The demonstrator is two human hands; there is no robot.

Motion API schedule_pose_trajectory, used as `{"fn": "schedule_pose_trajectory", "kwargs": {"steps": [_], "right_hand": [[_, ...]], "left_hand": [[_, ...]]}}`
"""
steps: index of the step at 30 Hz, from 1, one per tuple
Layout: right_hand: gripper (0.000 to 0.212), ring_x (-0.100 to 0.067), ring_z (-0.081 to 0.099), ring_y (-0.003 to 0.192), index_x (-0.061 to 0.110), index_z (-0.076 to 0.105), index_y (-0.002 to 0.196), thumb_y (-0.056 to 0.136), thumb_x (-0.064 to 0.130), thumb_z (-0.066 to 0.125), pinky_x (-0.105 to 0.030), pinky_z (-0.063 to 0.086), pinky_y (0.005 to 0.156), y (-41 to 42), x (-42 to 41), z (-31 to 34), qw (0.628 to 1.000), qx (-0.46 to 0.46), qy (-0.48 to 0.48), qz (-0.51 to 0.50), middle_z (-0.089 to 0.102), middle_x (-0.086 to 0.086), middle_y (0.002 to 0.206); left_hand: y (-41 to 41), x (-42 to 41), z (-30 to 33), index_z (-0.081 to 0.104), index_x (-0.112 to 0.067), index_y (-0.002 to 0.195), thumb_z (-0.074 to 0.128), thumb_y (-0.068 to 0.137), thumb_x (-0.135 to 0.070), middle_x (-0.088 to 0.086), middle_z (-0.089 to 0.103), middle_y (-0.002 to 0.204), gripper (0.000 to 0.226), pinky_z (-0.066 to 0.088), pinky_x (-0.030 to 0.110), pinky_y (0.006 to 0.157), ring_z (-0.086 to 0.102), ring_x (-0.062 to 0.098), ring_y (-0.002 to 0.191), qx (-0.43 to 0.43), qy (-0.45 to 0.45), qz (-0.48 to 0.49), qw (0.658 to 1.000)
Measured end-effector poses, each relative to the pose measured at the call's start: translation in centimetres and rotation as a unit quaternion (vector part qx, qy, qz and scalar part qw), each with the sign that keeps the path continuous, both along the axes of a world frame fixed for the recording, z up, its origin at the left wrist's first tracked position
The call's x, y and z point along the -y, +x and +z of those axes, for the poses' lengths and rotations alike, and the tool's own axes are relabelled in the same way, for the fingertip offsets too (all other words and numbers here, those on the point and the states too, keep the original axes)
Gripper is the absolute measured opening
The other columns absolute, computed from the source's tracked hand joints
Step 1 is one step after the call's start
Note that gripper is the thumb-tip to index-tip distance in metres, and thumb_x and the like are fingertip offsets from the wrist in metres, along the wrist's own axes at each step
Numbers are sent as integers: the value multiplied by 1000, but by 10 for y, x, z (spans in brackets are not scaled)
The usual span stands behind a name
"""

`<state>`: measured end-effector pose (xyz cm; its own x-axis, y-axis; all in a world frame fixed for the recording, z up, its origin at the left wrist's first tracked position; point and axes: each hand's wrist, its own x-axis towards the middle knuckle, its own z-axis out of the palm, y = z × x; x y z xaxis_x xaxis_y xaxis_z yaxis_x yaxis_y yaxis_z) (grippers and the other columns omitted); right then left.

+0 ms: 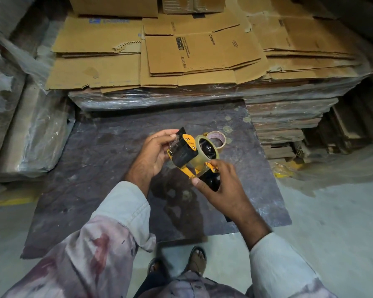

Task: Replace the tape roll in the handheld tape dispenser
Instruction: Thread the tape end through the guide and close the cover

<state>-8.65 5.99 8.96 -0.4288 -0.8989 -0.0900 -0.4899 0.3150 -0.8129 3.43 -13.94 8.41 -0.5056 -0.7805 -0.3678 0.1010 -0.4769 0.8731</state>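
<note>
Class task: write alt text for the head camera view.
Two bare hands, left hand and right hand, hold a yellow-and-black handheld tape dispenser loaded with a clear tape roll. A near-empty cardboard tape core lies behind on the dark mat.

Dim, soft overhead light, warm on the flattened cardboard (pixel 181 50), cooler on the floor (pixel 332 211). Faint shadow under the hands on the dark sheet (pixel 95 168). Glare on plastic wrap (pixel 37 134). Strong fisheye bending at edges; corners soft, dark, slightly blurred.

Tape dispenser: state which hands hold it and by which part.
Both hands hold the tape dispenser: the left hand grips its front blade end, the right hand its black handle below the mounted roll.
</note>
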Motion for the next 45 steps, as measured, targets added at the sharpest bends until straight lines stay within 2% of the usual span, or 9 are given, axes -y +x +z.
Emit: {"fn": "schedule_pose_trajectory", "kwargs": {"steps": [6,11,14,21,24,27,34,38,45], "right_hand": [[64,3,50,101,33,47,126,78,70,65,-10,38,79,-1,-7,3,999,-29,-14,19,42,10,117],[69,10,50,101,37,45,118,69,84,56,-6,39,75,3,-17,7,997,2,-8,82,45,14,116],[69,1,53,100,37,47,116,70,87,54,-12,42,76,6,-18,2,996,32,-14,87,51,11,114],[50,-15,59,100,39,48,111,78,75,61,-37,55,75,0,-9,-17,996,78,-8,40,55,5,111],[53,-12,58,99,37,48,112,78,74,61,-33,53,76,-5,-6,-22,998,64,-5,28,54,4,111],[55,-9,58,98,34,49,114,77,74,61,-31,52,78,-6,-2,-26,998,60,0,23,54,3,112],[48,-8,57,94,34,50,112,82,67,65,-35,53,70,1,5,-27,997,64,2,32,53,7,108],[44,-8,57,94,32,50,112,84,63,66,-23,45,71,2,4,-29,998,60,2,30,54,3,108],[50,-11,61,96,36,51,112,80,72,63,-24,47,73,-1,5,-34,996,83,3,14,58,-1,110]], "left_hand": [[14,7,-1,75,-13,91,59,83,-7,7,72,86,20,52,30,73,66,19,75,2,3,-72,997],[25,20,-7,72,-16,63,58,89,-9,-3,64,63,31,47,14,57,58,4,56,-6,25,-42,999],[28,16,-15,73,-18,71,61,95,-12,0,65,73,27,51,23,71,62,10,68,21,-20,-52,998],[48,1,-15,67,-16,85,57,99,-37,1,70,74,27,48,27,60,59,11,59,80,-62,82,992],[63,-24,-9,67,-18,101,55,94,-53,4,71,92,39,52,27,62,62,13,70,26,-97,70,992],[62,-42,-13,66,-28,109,63,80,-60,1,70,107,43,54,24,62,64,10,79,60,-138,58,987],[47,-42,-13,69,-16,94,71,92,-18,-2,67,78,4,50,28,60,62,12,65,135,-117,-4,984],[48,-38,-4,68,-19,85,75,86,-12,2,65,82,10,51,29,61,60,18,74,113,-123,26,986],[45,-21,19,63,-21,94,77,84,-9,17,70,89,22,52,26,60,66,19,69,46,-173,-31,983]]}}
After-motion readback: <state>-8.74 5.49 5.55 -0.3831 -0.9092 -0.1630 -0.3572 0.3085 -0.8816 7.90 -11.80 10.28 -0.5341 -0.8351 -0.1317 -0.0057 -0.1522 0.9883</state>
